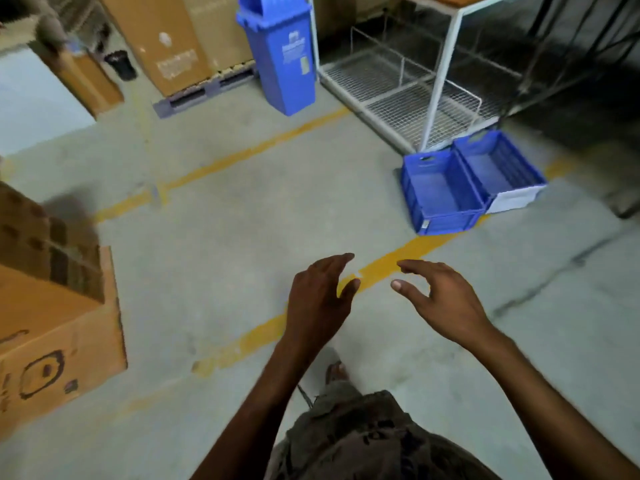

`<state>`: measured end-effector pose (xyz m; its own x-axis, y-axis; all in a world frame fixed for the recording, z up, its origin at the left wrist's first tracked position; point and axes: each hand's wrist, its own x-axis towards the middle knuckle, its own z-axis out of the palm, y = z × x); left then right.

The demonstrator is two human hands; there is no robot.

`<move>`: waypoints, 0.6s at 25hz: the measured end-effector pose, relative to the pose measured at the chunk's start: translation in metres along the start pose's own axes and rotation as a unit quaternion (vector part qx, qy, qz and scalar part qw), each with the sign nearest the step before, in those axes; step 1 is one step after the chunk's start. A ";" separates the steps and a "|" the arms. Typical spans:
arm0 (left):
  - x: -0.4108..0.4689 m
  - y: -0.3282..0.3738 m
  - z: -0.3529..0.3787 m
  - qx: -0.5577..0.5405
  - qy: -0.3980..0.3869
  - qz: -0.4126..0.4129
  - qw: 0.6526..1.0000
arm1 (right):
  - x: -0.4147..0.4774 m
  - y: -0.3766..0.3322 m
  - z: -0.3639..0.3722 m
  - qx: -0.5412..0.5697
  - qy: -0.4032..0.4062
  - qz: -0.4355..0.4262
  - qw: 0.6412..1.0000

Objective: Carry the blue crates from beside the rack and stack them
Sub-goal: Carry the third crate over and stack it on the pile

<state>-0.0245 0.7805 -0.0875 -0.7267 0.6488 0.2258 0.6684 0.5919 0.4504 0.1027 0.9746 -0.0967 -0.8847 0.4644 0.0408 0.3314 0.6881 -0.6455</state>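
Hands reach out before me in the lower middle of the frame, and both hold nothing. My left hand (318, 296) has its fingers loosely spread and slightly curved. My right hand (440, 299) is the same, with the thumb apart from the fingers. They are near each other but not touching, over a yellow line (398, 261) painted on the floor (242, 209). The two blue crates sit on the floor right of centre, well apart from my hands. The near crate (440, 195) and the far crate (498, 164) lie side by side, long walls together, tops open and bottoms bare. The far one's end wall looks pale. Both are just beside the foot of the white rack (408, 95), which fills the upper right with its wire shelf low down. A blue bin (280, 53) stands left of the rack at upper middle. Cartons (162, 39) rest on a pallet at upper left, and another carton (59, 334) sits at the left edge.
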 end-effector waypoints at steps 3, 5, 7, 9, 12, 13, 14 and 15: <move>0.080 0.024 0.050 -0.006 -0.038 0.045 0.998 | 0.050 0.062 -0.033 -0.001 0.026 0.047 0.999; 0.136 0.036 0.084 -0.023 -0.056 0.076 0.995 | 0.086 0.100 -0.053 -0.008 0.039 0.073 0.997; 0.200 0.051 0.124 -0.042 -0.098 0.091 0.990 | 0.124 0.137 -0.078 -0.016 0.056 0.104 0.993; 0.258 0.069 0.156 -0.054 -0.142 0.101 0.983 | 0.156 0.165 -0.105 -0.030 0.067 0.139 0.988; 0.343 0.102 0.197 -0.052 -0.203 0.122 0.970 | 0.205 0.208 -0.150 -0.030 0.092 0.197 0.976; 0.368 0.111 0.210 -0.050 -0.215 0.126 0.967 | 0.221 0.223 -0.162 -0.025 0.096 0.210 0.973; 0.393 0.120 0.223 -0.048 -0.227 0.129 0.964 | 0.238 0.241 -0.173 -0.026 0.097 0.219 0.970; 0.415 0.127 0.237 -0.045 -0.239 0.128 0.962 | 0.255 0.261 -0.181 -0.031 0.093 0.225 0.969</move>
<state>-0.2037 1.2381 -0.1413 -0.3697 0.9262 -0.0733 0.7836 0.3532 0.5111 0.0229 1.3739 -0.1170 -0.5732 0.8139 -0.0945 0.6946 0.4215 -0.5829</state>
